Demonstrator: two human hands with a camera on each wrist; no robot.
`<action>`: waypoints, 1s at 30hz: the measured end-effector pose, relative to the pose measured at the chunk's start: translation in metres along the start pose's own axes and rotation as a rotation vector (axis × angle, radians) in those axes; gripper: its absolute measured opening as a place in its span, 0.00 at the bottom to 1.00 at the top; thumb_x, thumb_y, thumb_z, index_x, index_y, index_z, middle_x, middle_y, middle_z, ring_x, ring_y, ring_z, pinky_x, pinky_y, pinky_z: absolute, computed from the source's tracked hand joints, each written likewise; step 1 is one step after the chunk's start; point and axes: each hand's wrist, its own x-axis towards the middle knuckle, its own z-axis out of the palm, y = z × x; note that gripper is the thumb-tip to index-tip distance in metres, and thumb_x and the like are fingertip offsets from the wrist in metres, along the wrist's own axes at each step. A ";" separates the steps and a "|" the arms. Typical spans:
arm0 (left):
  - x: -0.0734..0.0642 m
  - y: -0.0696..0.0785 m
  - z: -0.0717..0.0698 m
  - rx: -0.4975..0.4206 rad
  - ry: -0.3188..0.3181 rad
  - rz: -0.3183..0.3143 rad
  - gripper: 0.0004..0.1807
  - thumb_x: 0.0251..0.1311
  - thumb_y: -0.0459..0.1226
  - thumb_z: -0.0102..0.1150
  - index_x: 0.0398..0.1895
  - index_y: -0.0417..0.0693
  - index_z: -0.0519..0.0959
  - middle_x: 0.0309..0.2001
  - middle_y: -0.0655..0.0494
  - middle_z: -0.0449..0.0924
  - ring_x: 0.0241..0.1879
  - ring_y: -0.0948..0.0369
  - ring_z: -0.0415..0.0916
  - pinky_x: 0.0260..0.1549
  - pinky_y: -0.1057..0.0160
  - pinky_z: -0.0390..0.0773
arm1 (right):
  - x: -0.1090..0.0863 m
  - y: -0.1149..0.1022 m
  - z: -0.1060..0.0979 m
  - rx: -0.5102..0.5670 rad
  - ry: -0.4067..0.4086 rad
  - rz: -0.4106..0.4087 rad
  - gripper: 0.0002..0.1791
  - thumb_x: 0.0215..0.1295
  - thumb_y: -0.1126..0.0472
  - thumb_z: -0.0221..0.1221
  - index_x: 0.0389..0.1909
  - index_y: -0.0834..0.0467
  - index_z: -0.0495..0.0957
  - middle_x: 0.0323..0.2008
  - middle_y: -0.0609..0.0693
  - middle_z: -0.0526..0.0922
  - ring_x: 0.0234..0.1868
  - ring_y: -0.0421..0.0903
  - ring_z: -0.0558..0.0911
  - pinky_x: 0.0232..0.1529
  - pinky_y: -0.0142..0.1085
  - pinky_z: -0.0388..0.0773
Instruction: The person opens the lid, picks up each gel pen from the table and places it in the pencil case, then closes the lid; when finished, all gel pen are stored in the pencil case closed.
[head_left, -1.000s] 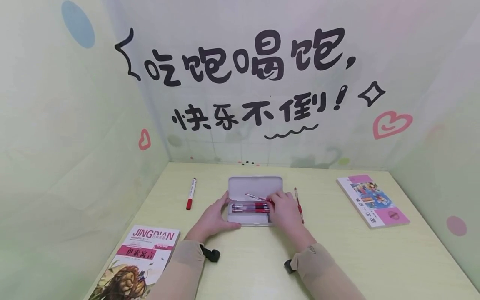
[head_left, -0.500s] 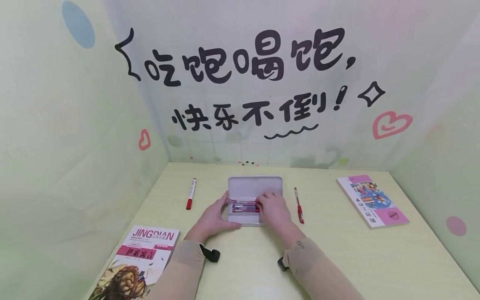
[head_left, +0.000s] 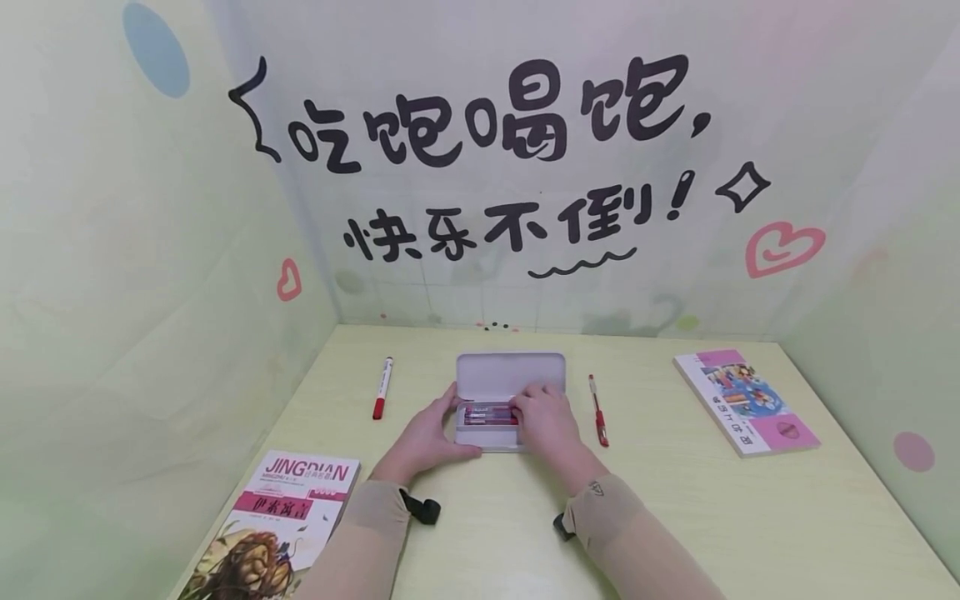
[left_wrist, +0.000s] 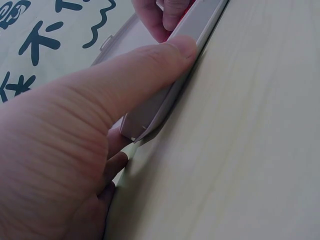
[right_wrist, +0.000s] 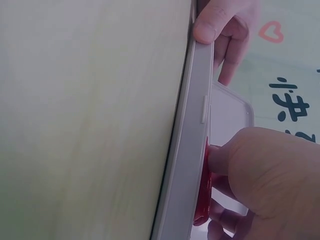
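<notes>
An open white pencil case (head_left: 487,377) sits mid-table with its lid raised at the back. Several pens (head_left: 483,414) with red parts lie in its rear compartment. My left hand (head_left: 429,435) grips the left end of the case, thumb (left_wrist: 182,47) over the front rim and fingers round the side. Over the case's right half, my right hand (head_left: 549,423) holds a red-gripped pen (right_wrist: 202,195) down inside it. The right wrist view shows the thumb against that pen's red part. Those fingers hide the pens' right ends in the head view.
Right of the case lies another red pen (head_left: 597,410). A red-capped marker (head_left: 382,388) lies to the left. One book (head_left: 281,517) is at the front left, and a pink-and-white book (head_left: 750,402) is at the back right. Fabric walls enclose the table.
My right hand has moved left and lowered a pen from a tilted position above the case into the rear compartment. The left hand has stayed in place.
</notes>
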 end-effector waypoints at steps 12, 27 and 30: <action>-0.001 0.000 -0.001 -0.004 0.003 0.007 0.76 0.42 0.60 0.90 0.92 0.63 0.50 0.84 0.54 0.70 0.85 0.45 0.63 0.83 0.36 0.66 | -0.002 -0.002 0.002 0.018 -0.040 0.046 0.12 0.78 0.56 0.65 0.56 0.48 0.91 0.50 0.48 0.88 0.53 0.53 0.78 0.55 0.50 0.80; 0.000 -0.002 -0.001 0.014 0.004 0.019 0.77 0.43 0.61 0.90 0.92 0.60 0.49 0.83 0.56 0.71 0.85 0.46 0.63 0.84 0.36 0.65 | -0.008 0.011 0.003 0.164 0.038 0.139 0.15 0.78 0.52 0.65 0.58 0.52 0.88 0.59 0.54 0.87 0.61 0.59 0.79 0.60 0.57 0.82; 0.000 -0.002 0.000 0.021 0.006 0.017 0.77 0.42 0.61 0.90 0.92 0.61 0.49 0.82 0.56 0.72 0.85 0.47 0.63 0.84 0.37 0.65 | -0.012 0.021 0.000 0.203 0.079 0.178 0.17 0.78 0.52 0.65 0.59 0.55 0.86 0.60 0.58 0.86 0.60 0.62 0.80 0.61 0.59 0.83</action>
